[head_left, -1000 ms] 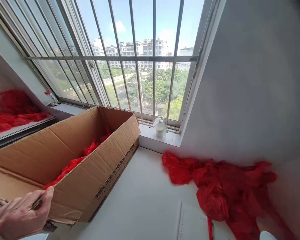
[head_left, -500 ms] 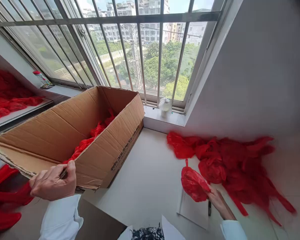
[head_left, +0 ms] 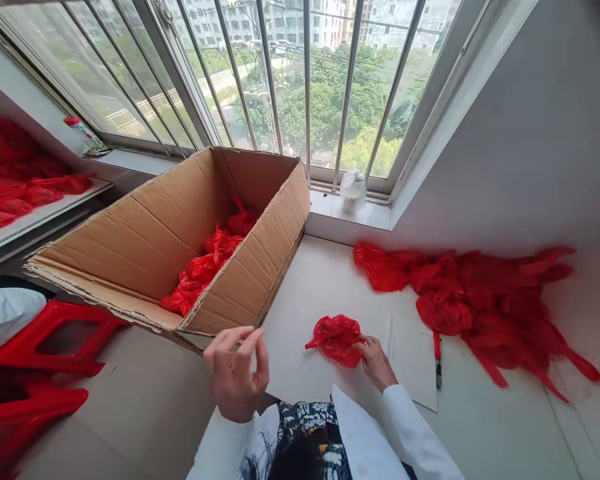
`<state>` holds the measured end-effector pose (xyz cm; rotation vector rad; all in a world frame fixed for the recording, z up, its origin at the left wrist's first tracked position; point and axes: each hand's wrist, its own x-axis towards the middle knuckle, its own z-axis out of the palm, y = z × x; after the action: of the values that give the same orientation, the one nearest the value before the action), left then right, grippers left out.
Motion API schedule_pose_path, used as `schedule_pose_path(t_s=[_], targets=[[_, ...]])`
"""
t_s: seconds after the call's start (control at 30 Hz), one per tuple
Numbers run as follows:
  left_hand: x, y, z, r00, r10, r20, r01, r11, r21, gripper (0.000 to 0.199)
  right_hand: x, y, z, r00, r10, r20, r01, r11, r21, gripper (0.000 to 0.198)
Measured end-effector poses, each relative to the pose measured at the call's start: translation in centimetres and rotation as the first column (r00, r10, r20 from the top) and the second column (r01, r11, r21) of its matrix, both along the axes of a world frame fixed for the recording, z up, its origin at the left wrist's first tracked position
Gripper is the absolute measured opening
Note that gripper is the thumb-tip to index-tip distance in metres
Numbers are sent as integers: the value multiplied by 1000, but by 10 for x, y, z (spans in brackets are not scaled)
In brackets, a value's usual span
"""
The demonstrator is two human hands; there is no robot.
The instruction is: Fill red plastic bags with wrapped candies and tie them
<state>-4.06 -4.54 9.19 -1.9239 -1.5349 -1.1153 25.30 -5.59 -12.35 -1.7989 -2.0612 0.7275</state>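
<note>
In the head view a crumpled red plastic bag (head_left: 336,339) lies low over the white table, and my right hand (head_left: 377,363) pinches its right side. My left hand (head_left: 237,373) hovers near the front corner of a cardboard box (head_left: 260,280), fingers bent and apart, with nothing in it. Several bunched red plastic bags (head_left: 205,263) lie in a row inside the box. To the right of my right hand, a white notepad or sheet (head_left: 413,360) lies with a black pen (head_left: 439,375) at its edge.
A large heap of red bags (head_left: 470,293) spreads along the wall on the right. More red bags (head_left: 25,193) lie on a surface at the left. Red plastic stools (head_left: 55,340) stand at lower left. A small white plastic-wrapped item (head_left: 353,192) sits on the sill below the barred window.
My left hand has let go of the box's edge and moved right. My right hand has brought the red bag leftward, away from the heap. The view has tilted down.
</note>
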Motion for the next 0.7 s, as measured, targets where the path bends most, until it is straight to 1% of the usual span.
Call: schedule_pose_path(t_s=[0.03,0.07,0.1,0.13,0.17,0.2,0.23,0.3,0.33,0.37,0.4,0.5,0.6,0.7], targets=[[11,-3,-10,984,-176,9,175,976,-131,22,-2,1,1,998,-58,-28,59,998,7,49],[21,-5,-21,944,-328,26,322,901,-292,21,-5,3,3,992,-120,-40,120,993,5,44],[29,-3,-33,909,-414,49,389,798,-460,19,-9,7,5,984,-176,-37,176,984,2,38],[34,0,-45,879,-474,60,418,703,-575,17,-15,13,6,975,-220,-19,220,975,1,33],[37,4,-57,861,-504,63,415,628,-658,17,-21,18,6,968,-251,9,251,968,0,30],[39,8,-68,851,-520,69,396,550,-735,17,-27,23,5,960,-276,38,277,961,-4,31],[39,13,-78,841,-534,83,380,475,-794,17,-34,28,2,951,-305,50,306,952,-13,36],[37,21,-92,839,-534,108,340,358,-870,15,-43,36,-5,928,-371,12,371,927,-51,46],[37,24,-97,839,-532,117,327,320,-889,16,-46,39,-8,914,-405,-28,402,913,-73,46],[37,28,-101,840,-529,122,319,297,-900,16,-48,41,-11,899,-431,-73,425,901,-92,43],[39,31,-104,840,-528,126,315,286,-905,16,-48,42,-14,887,-446,-117,436,894,-107,40],[50,42,-114,843,-519,141,323,279,-904,18,-44,44,-17,868,-441,-227,418,897,-142,27],[65,55,-129,861,-481,164,321,265,-909,27,-40,43,-15,828,-425,-366,383,905,-187,18],[78,63,-147,871,-453,190,315,219,-924,38,-46,39,-7,759,-438,-481,381,899,-218,19]])
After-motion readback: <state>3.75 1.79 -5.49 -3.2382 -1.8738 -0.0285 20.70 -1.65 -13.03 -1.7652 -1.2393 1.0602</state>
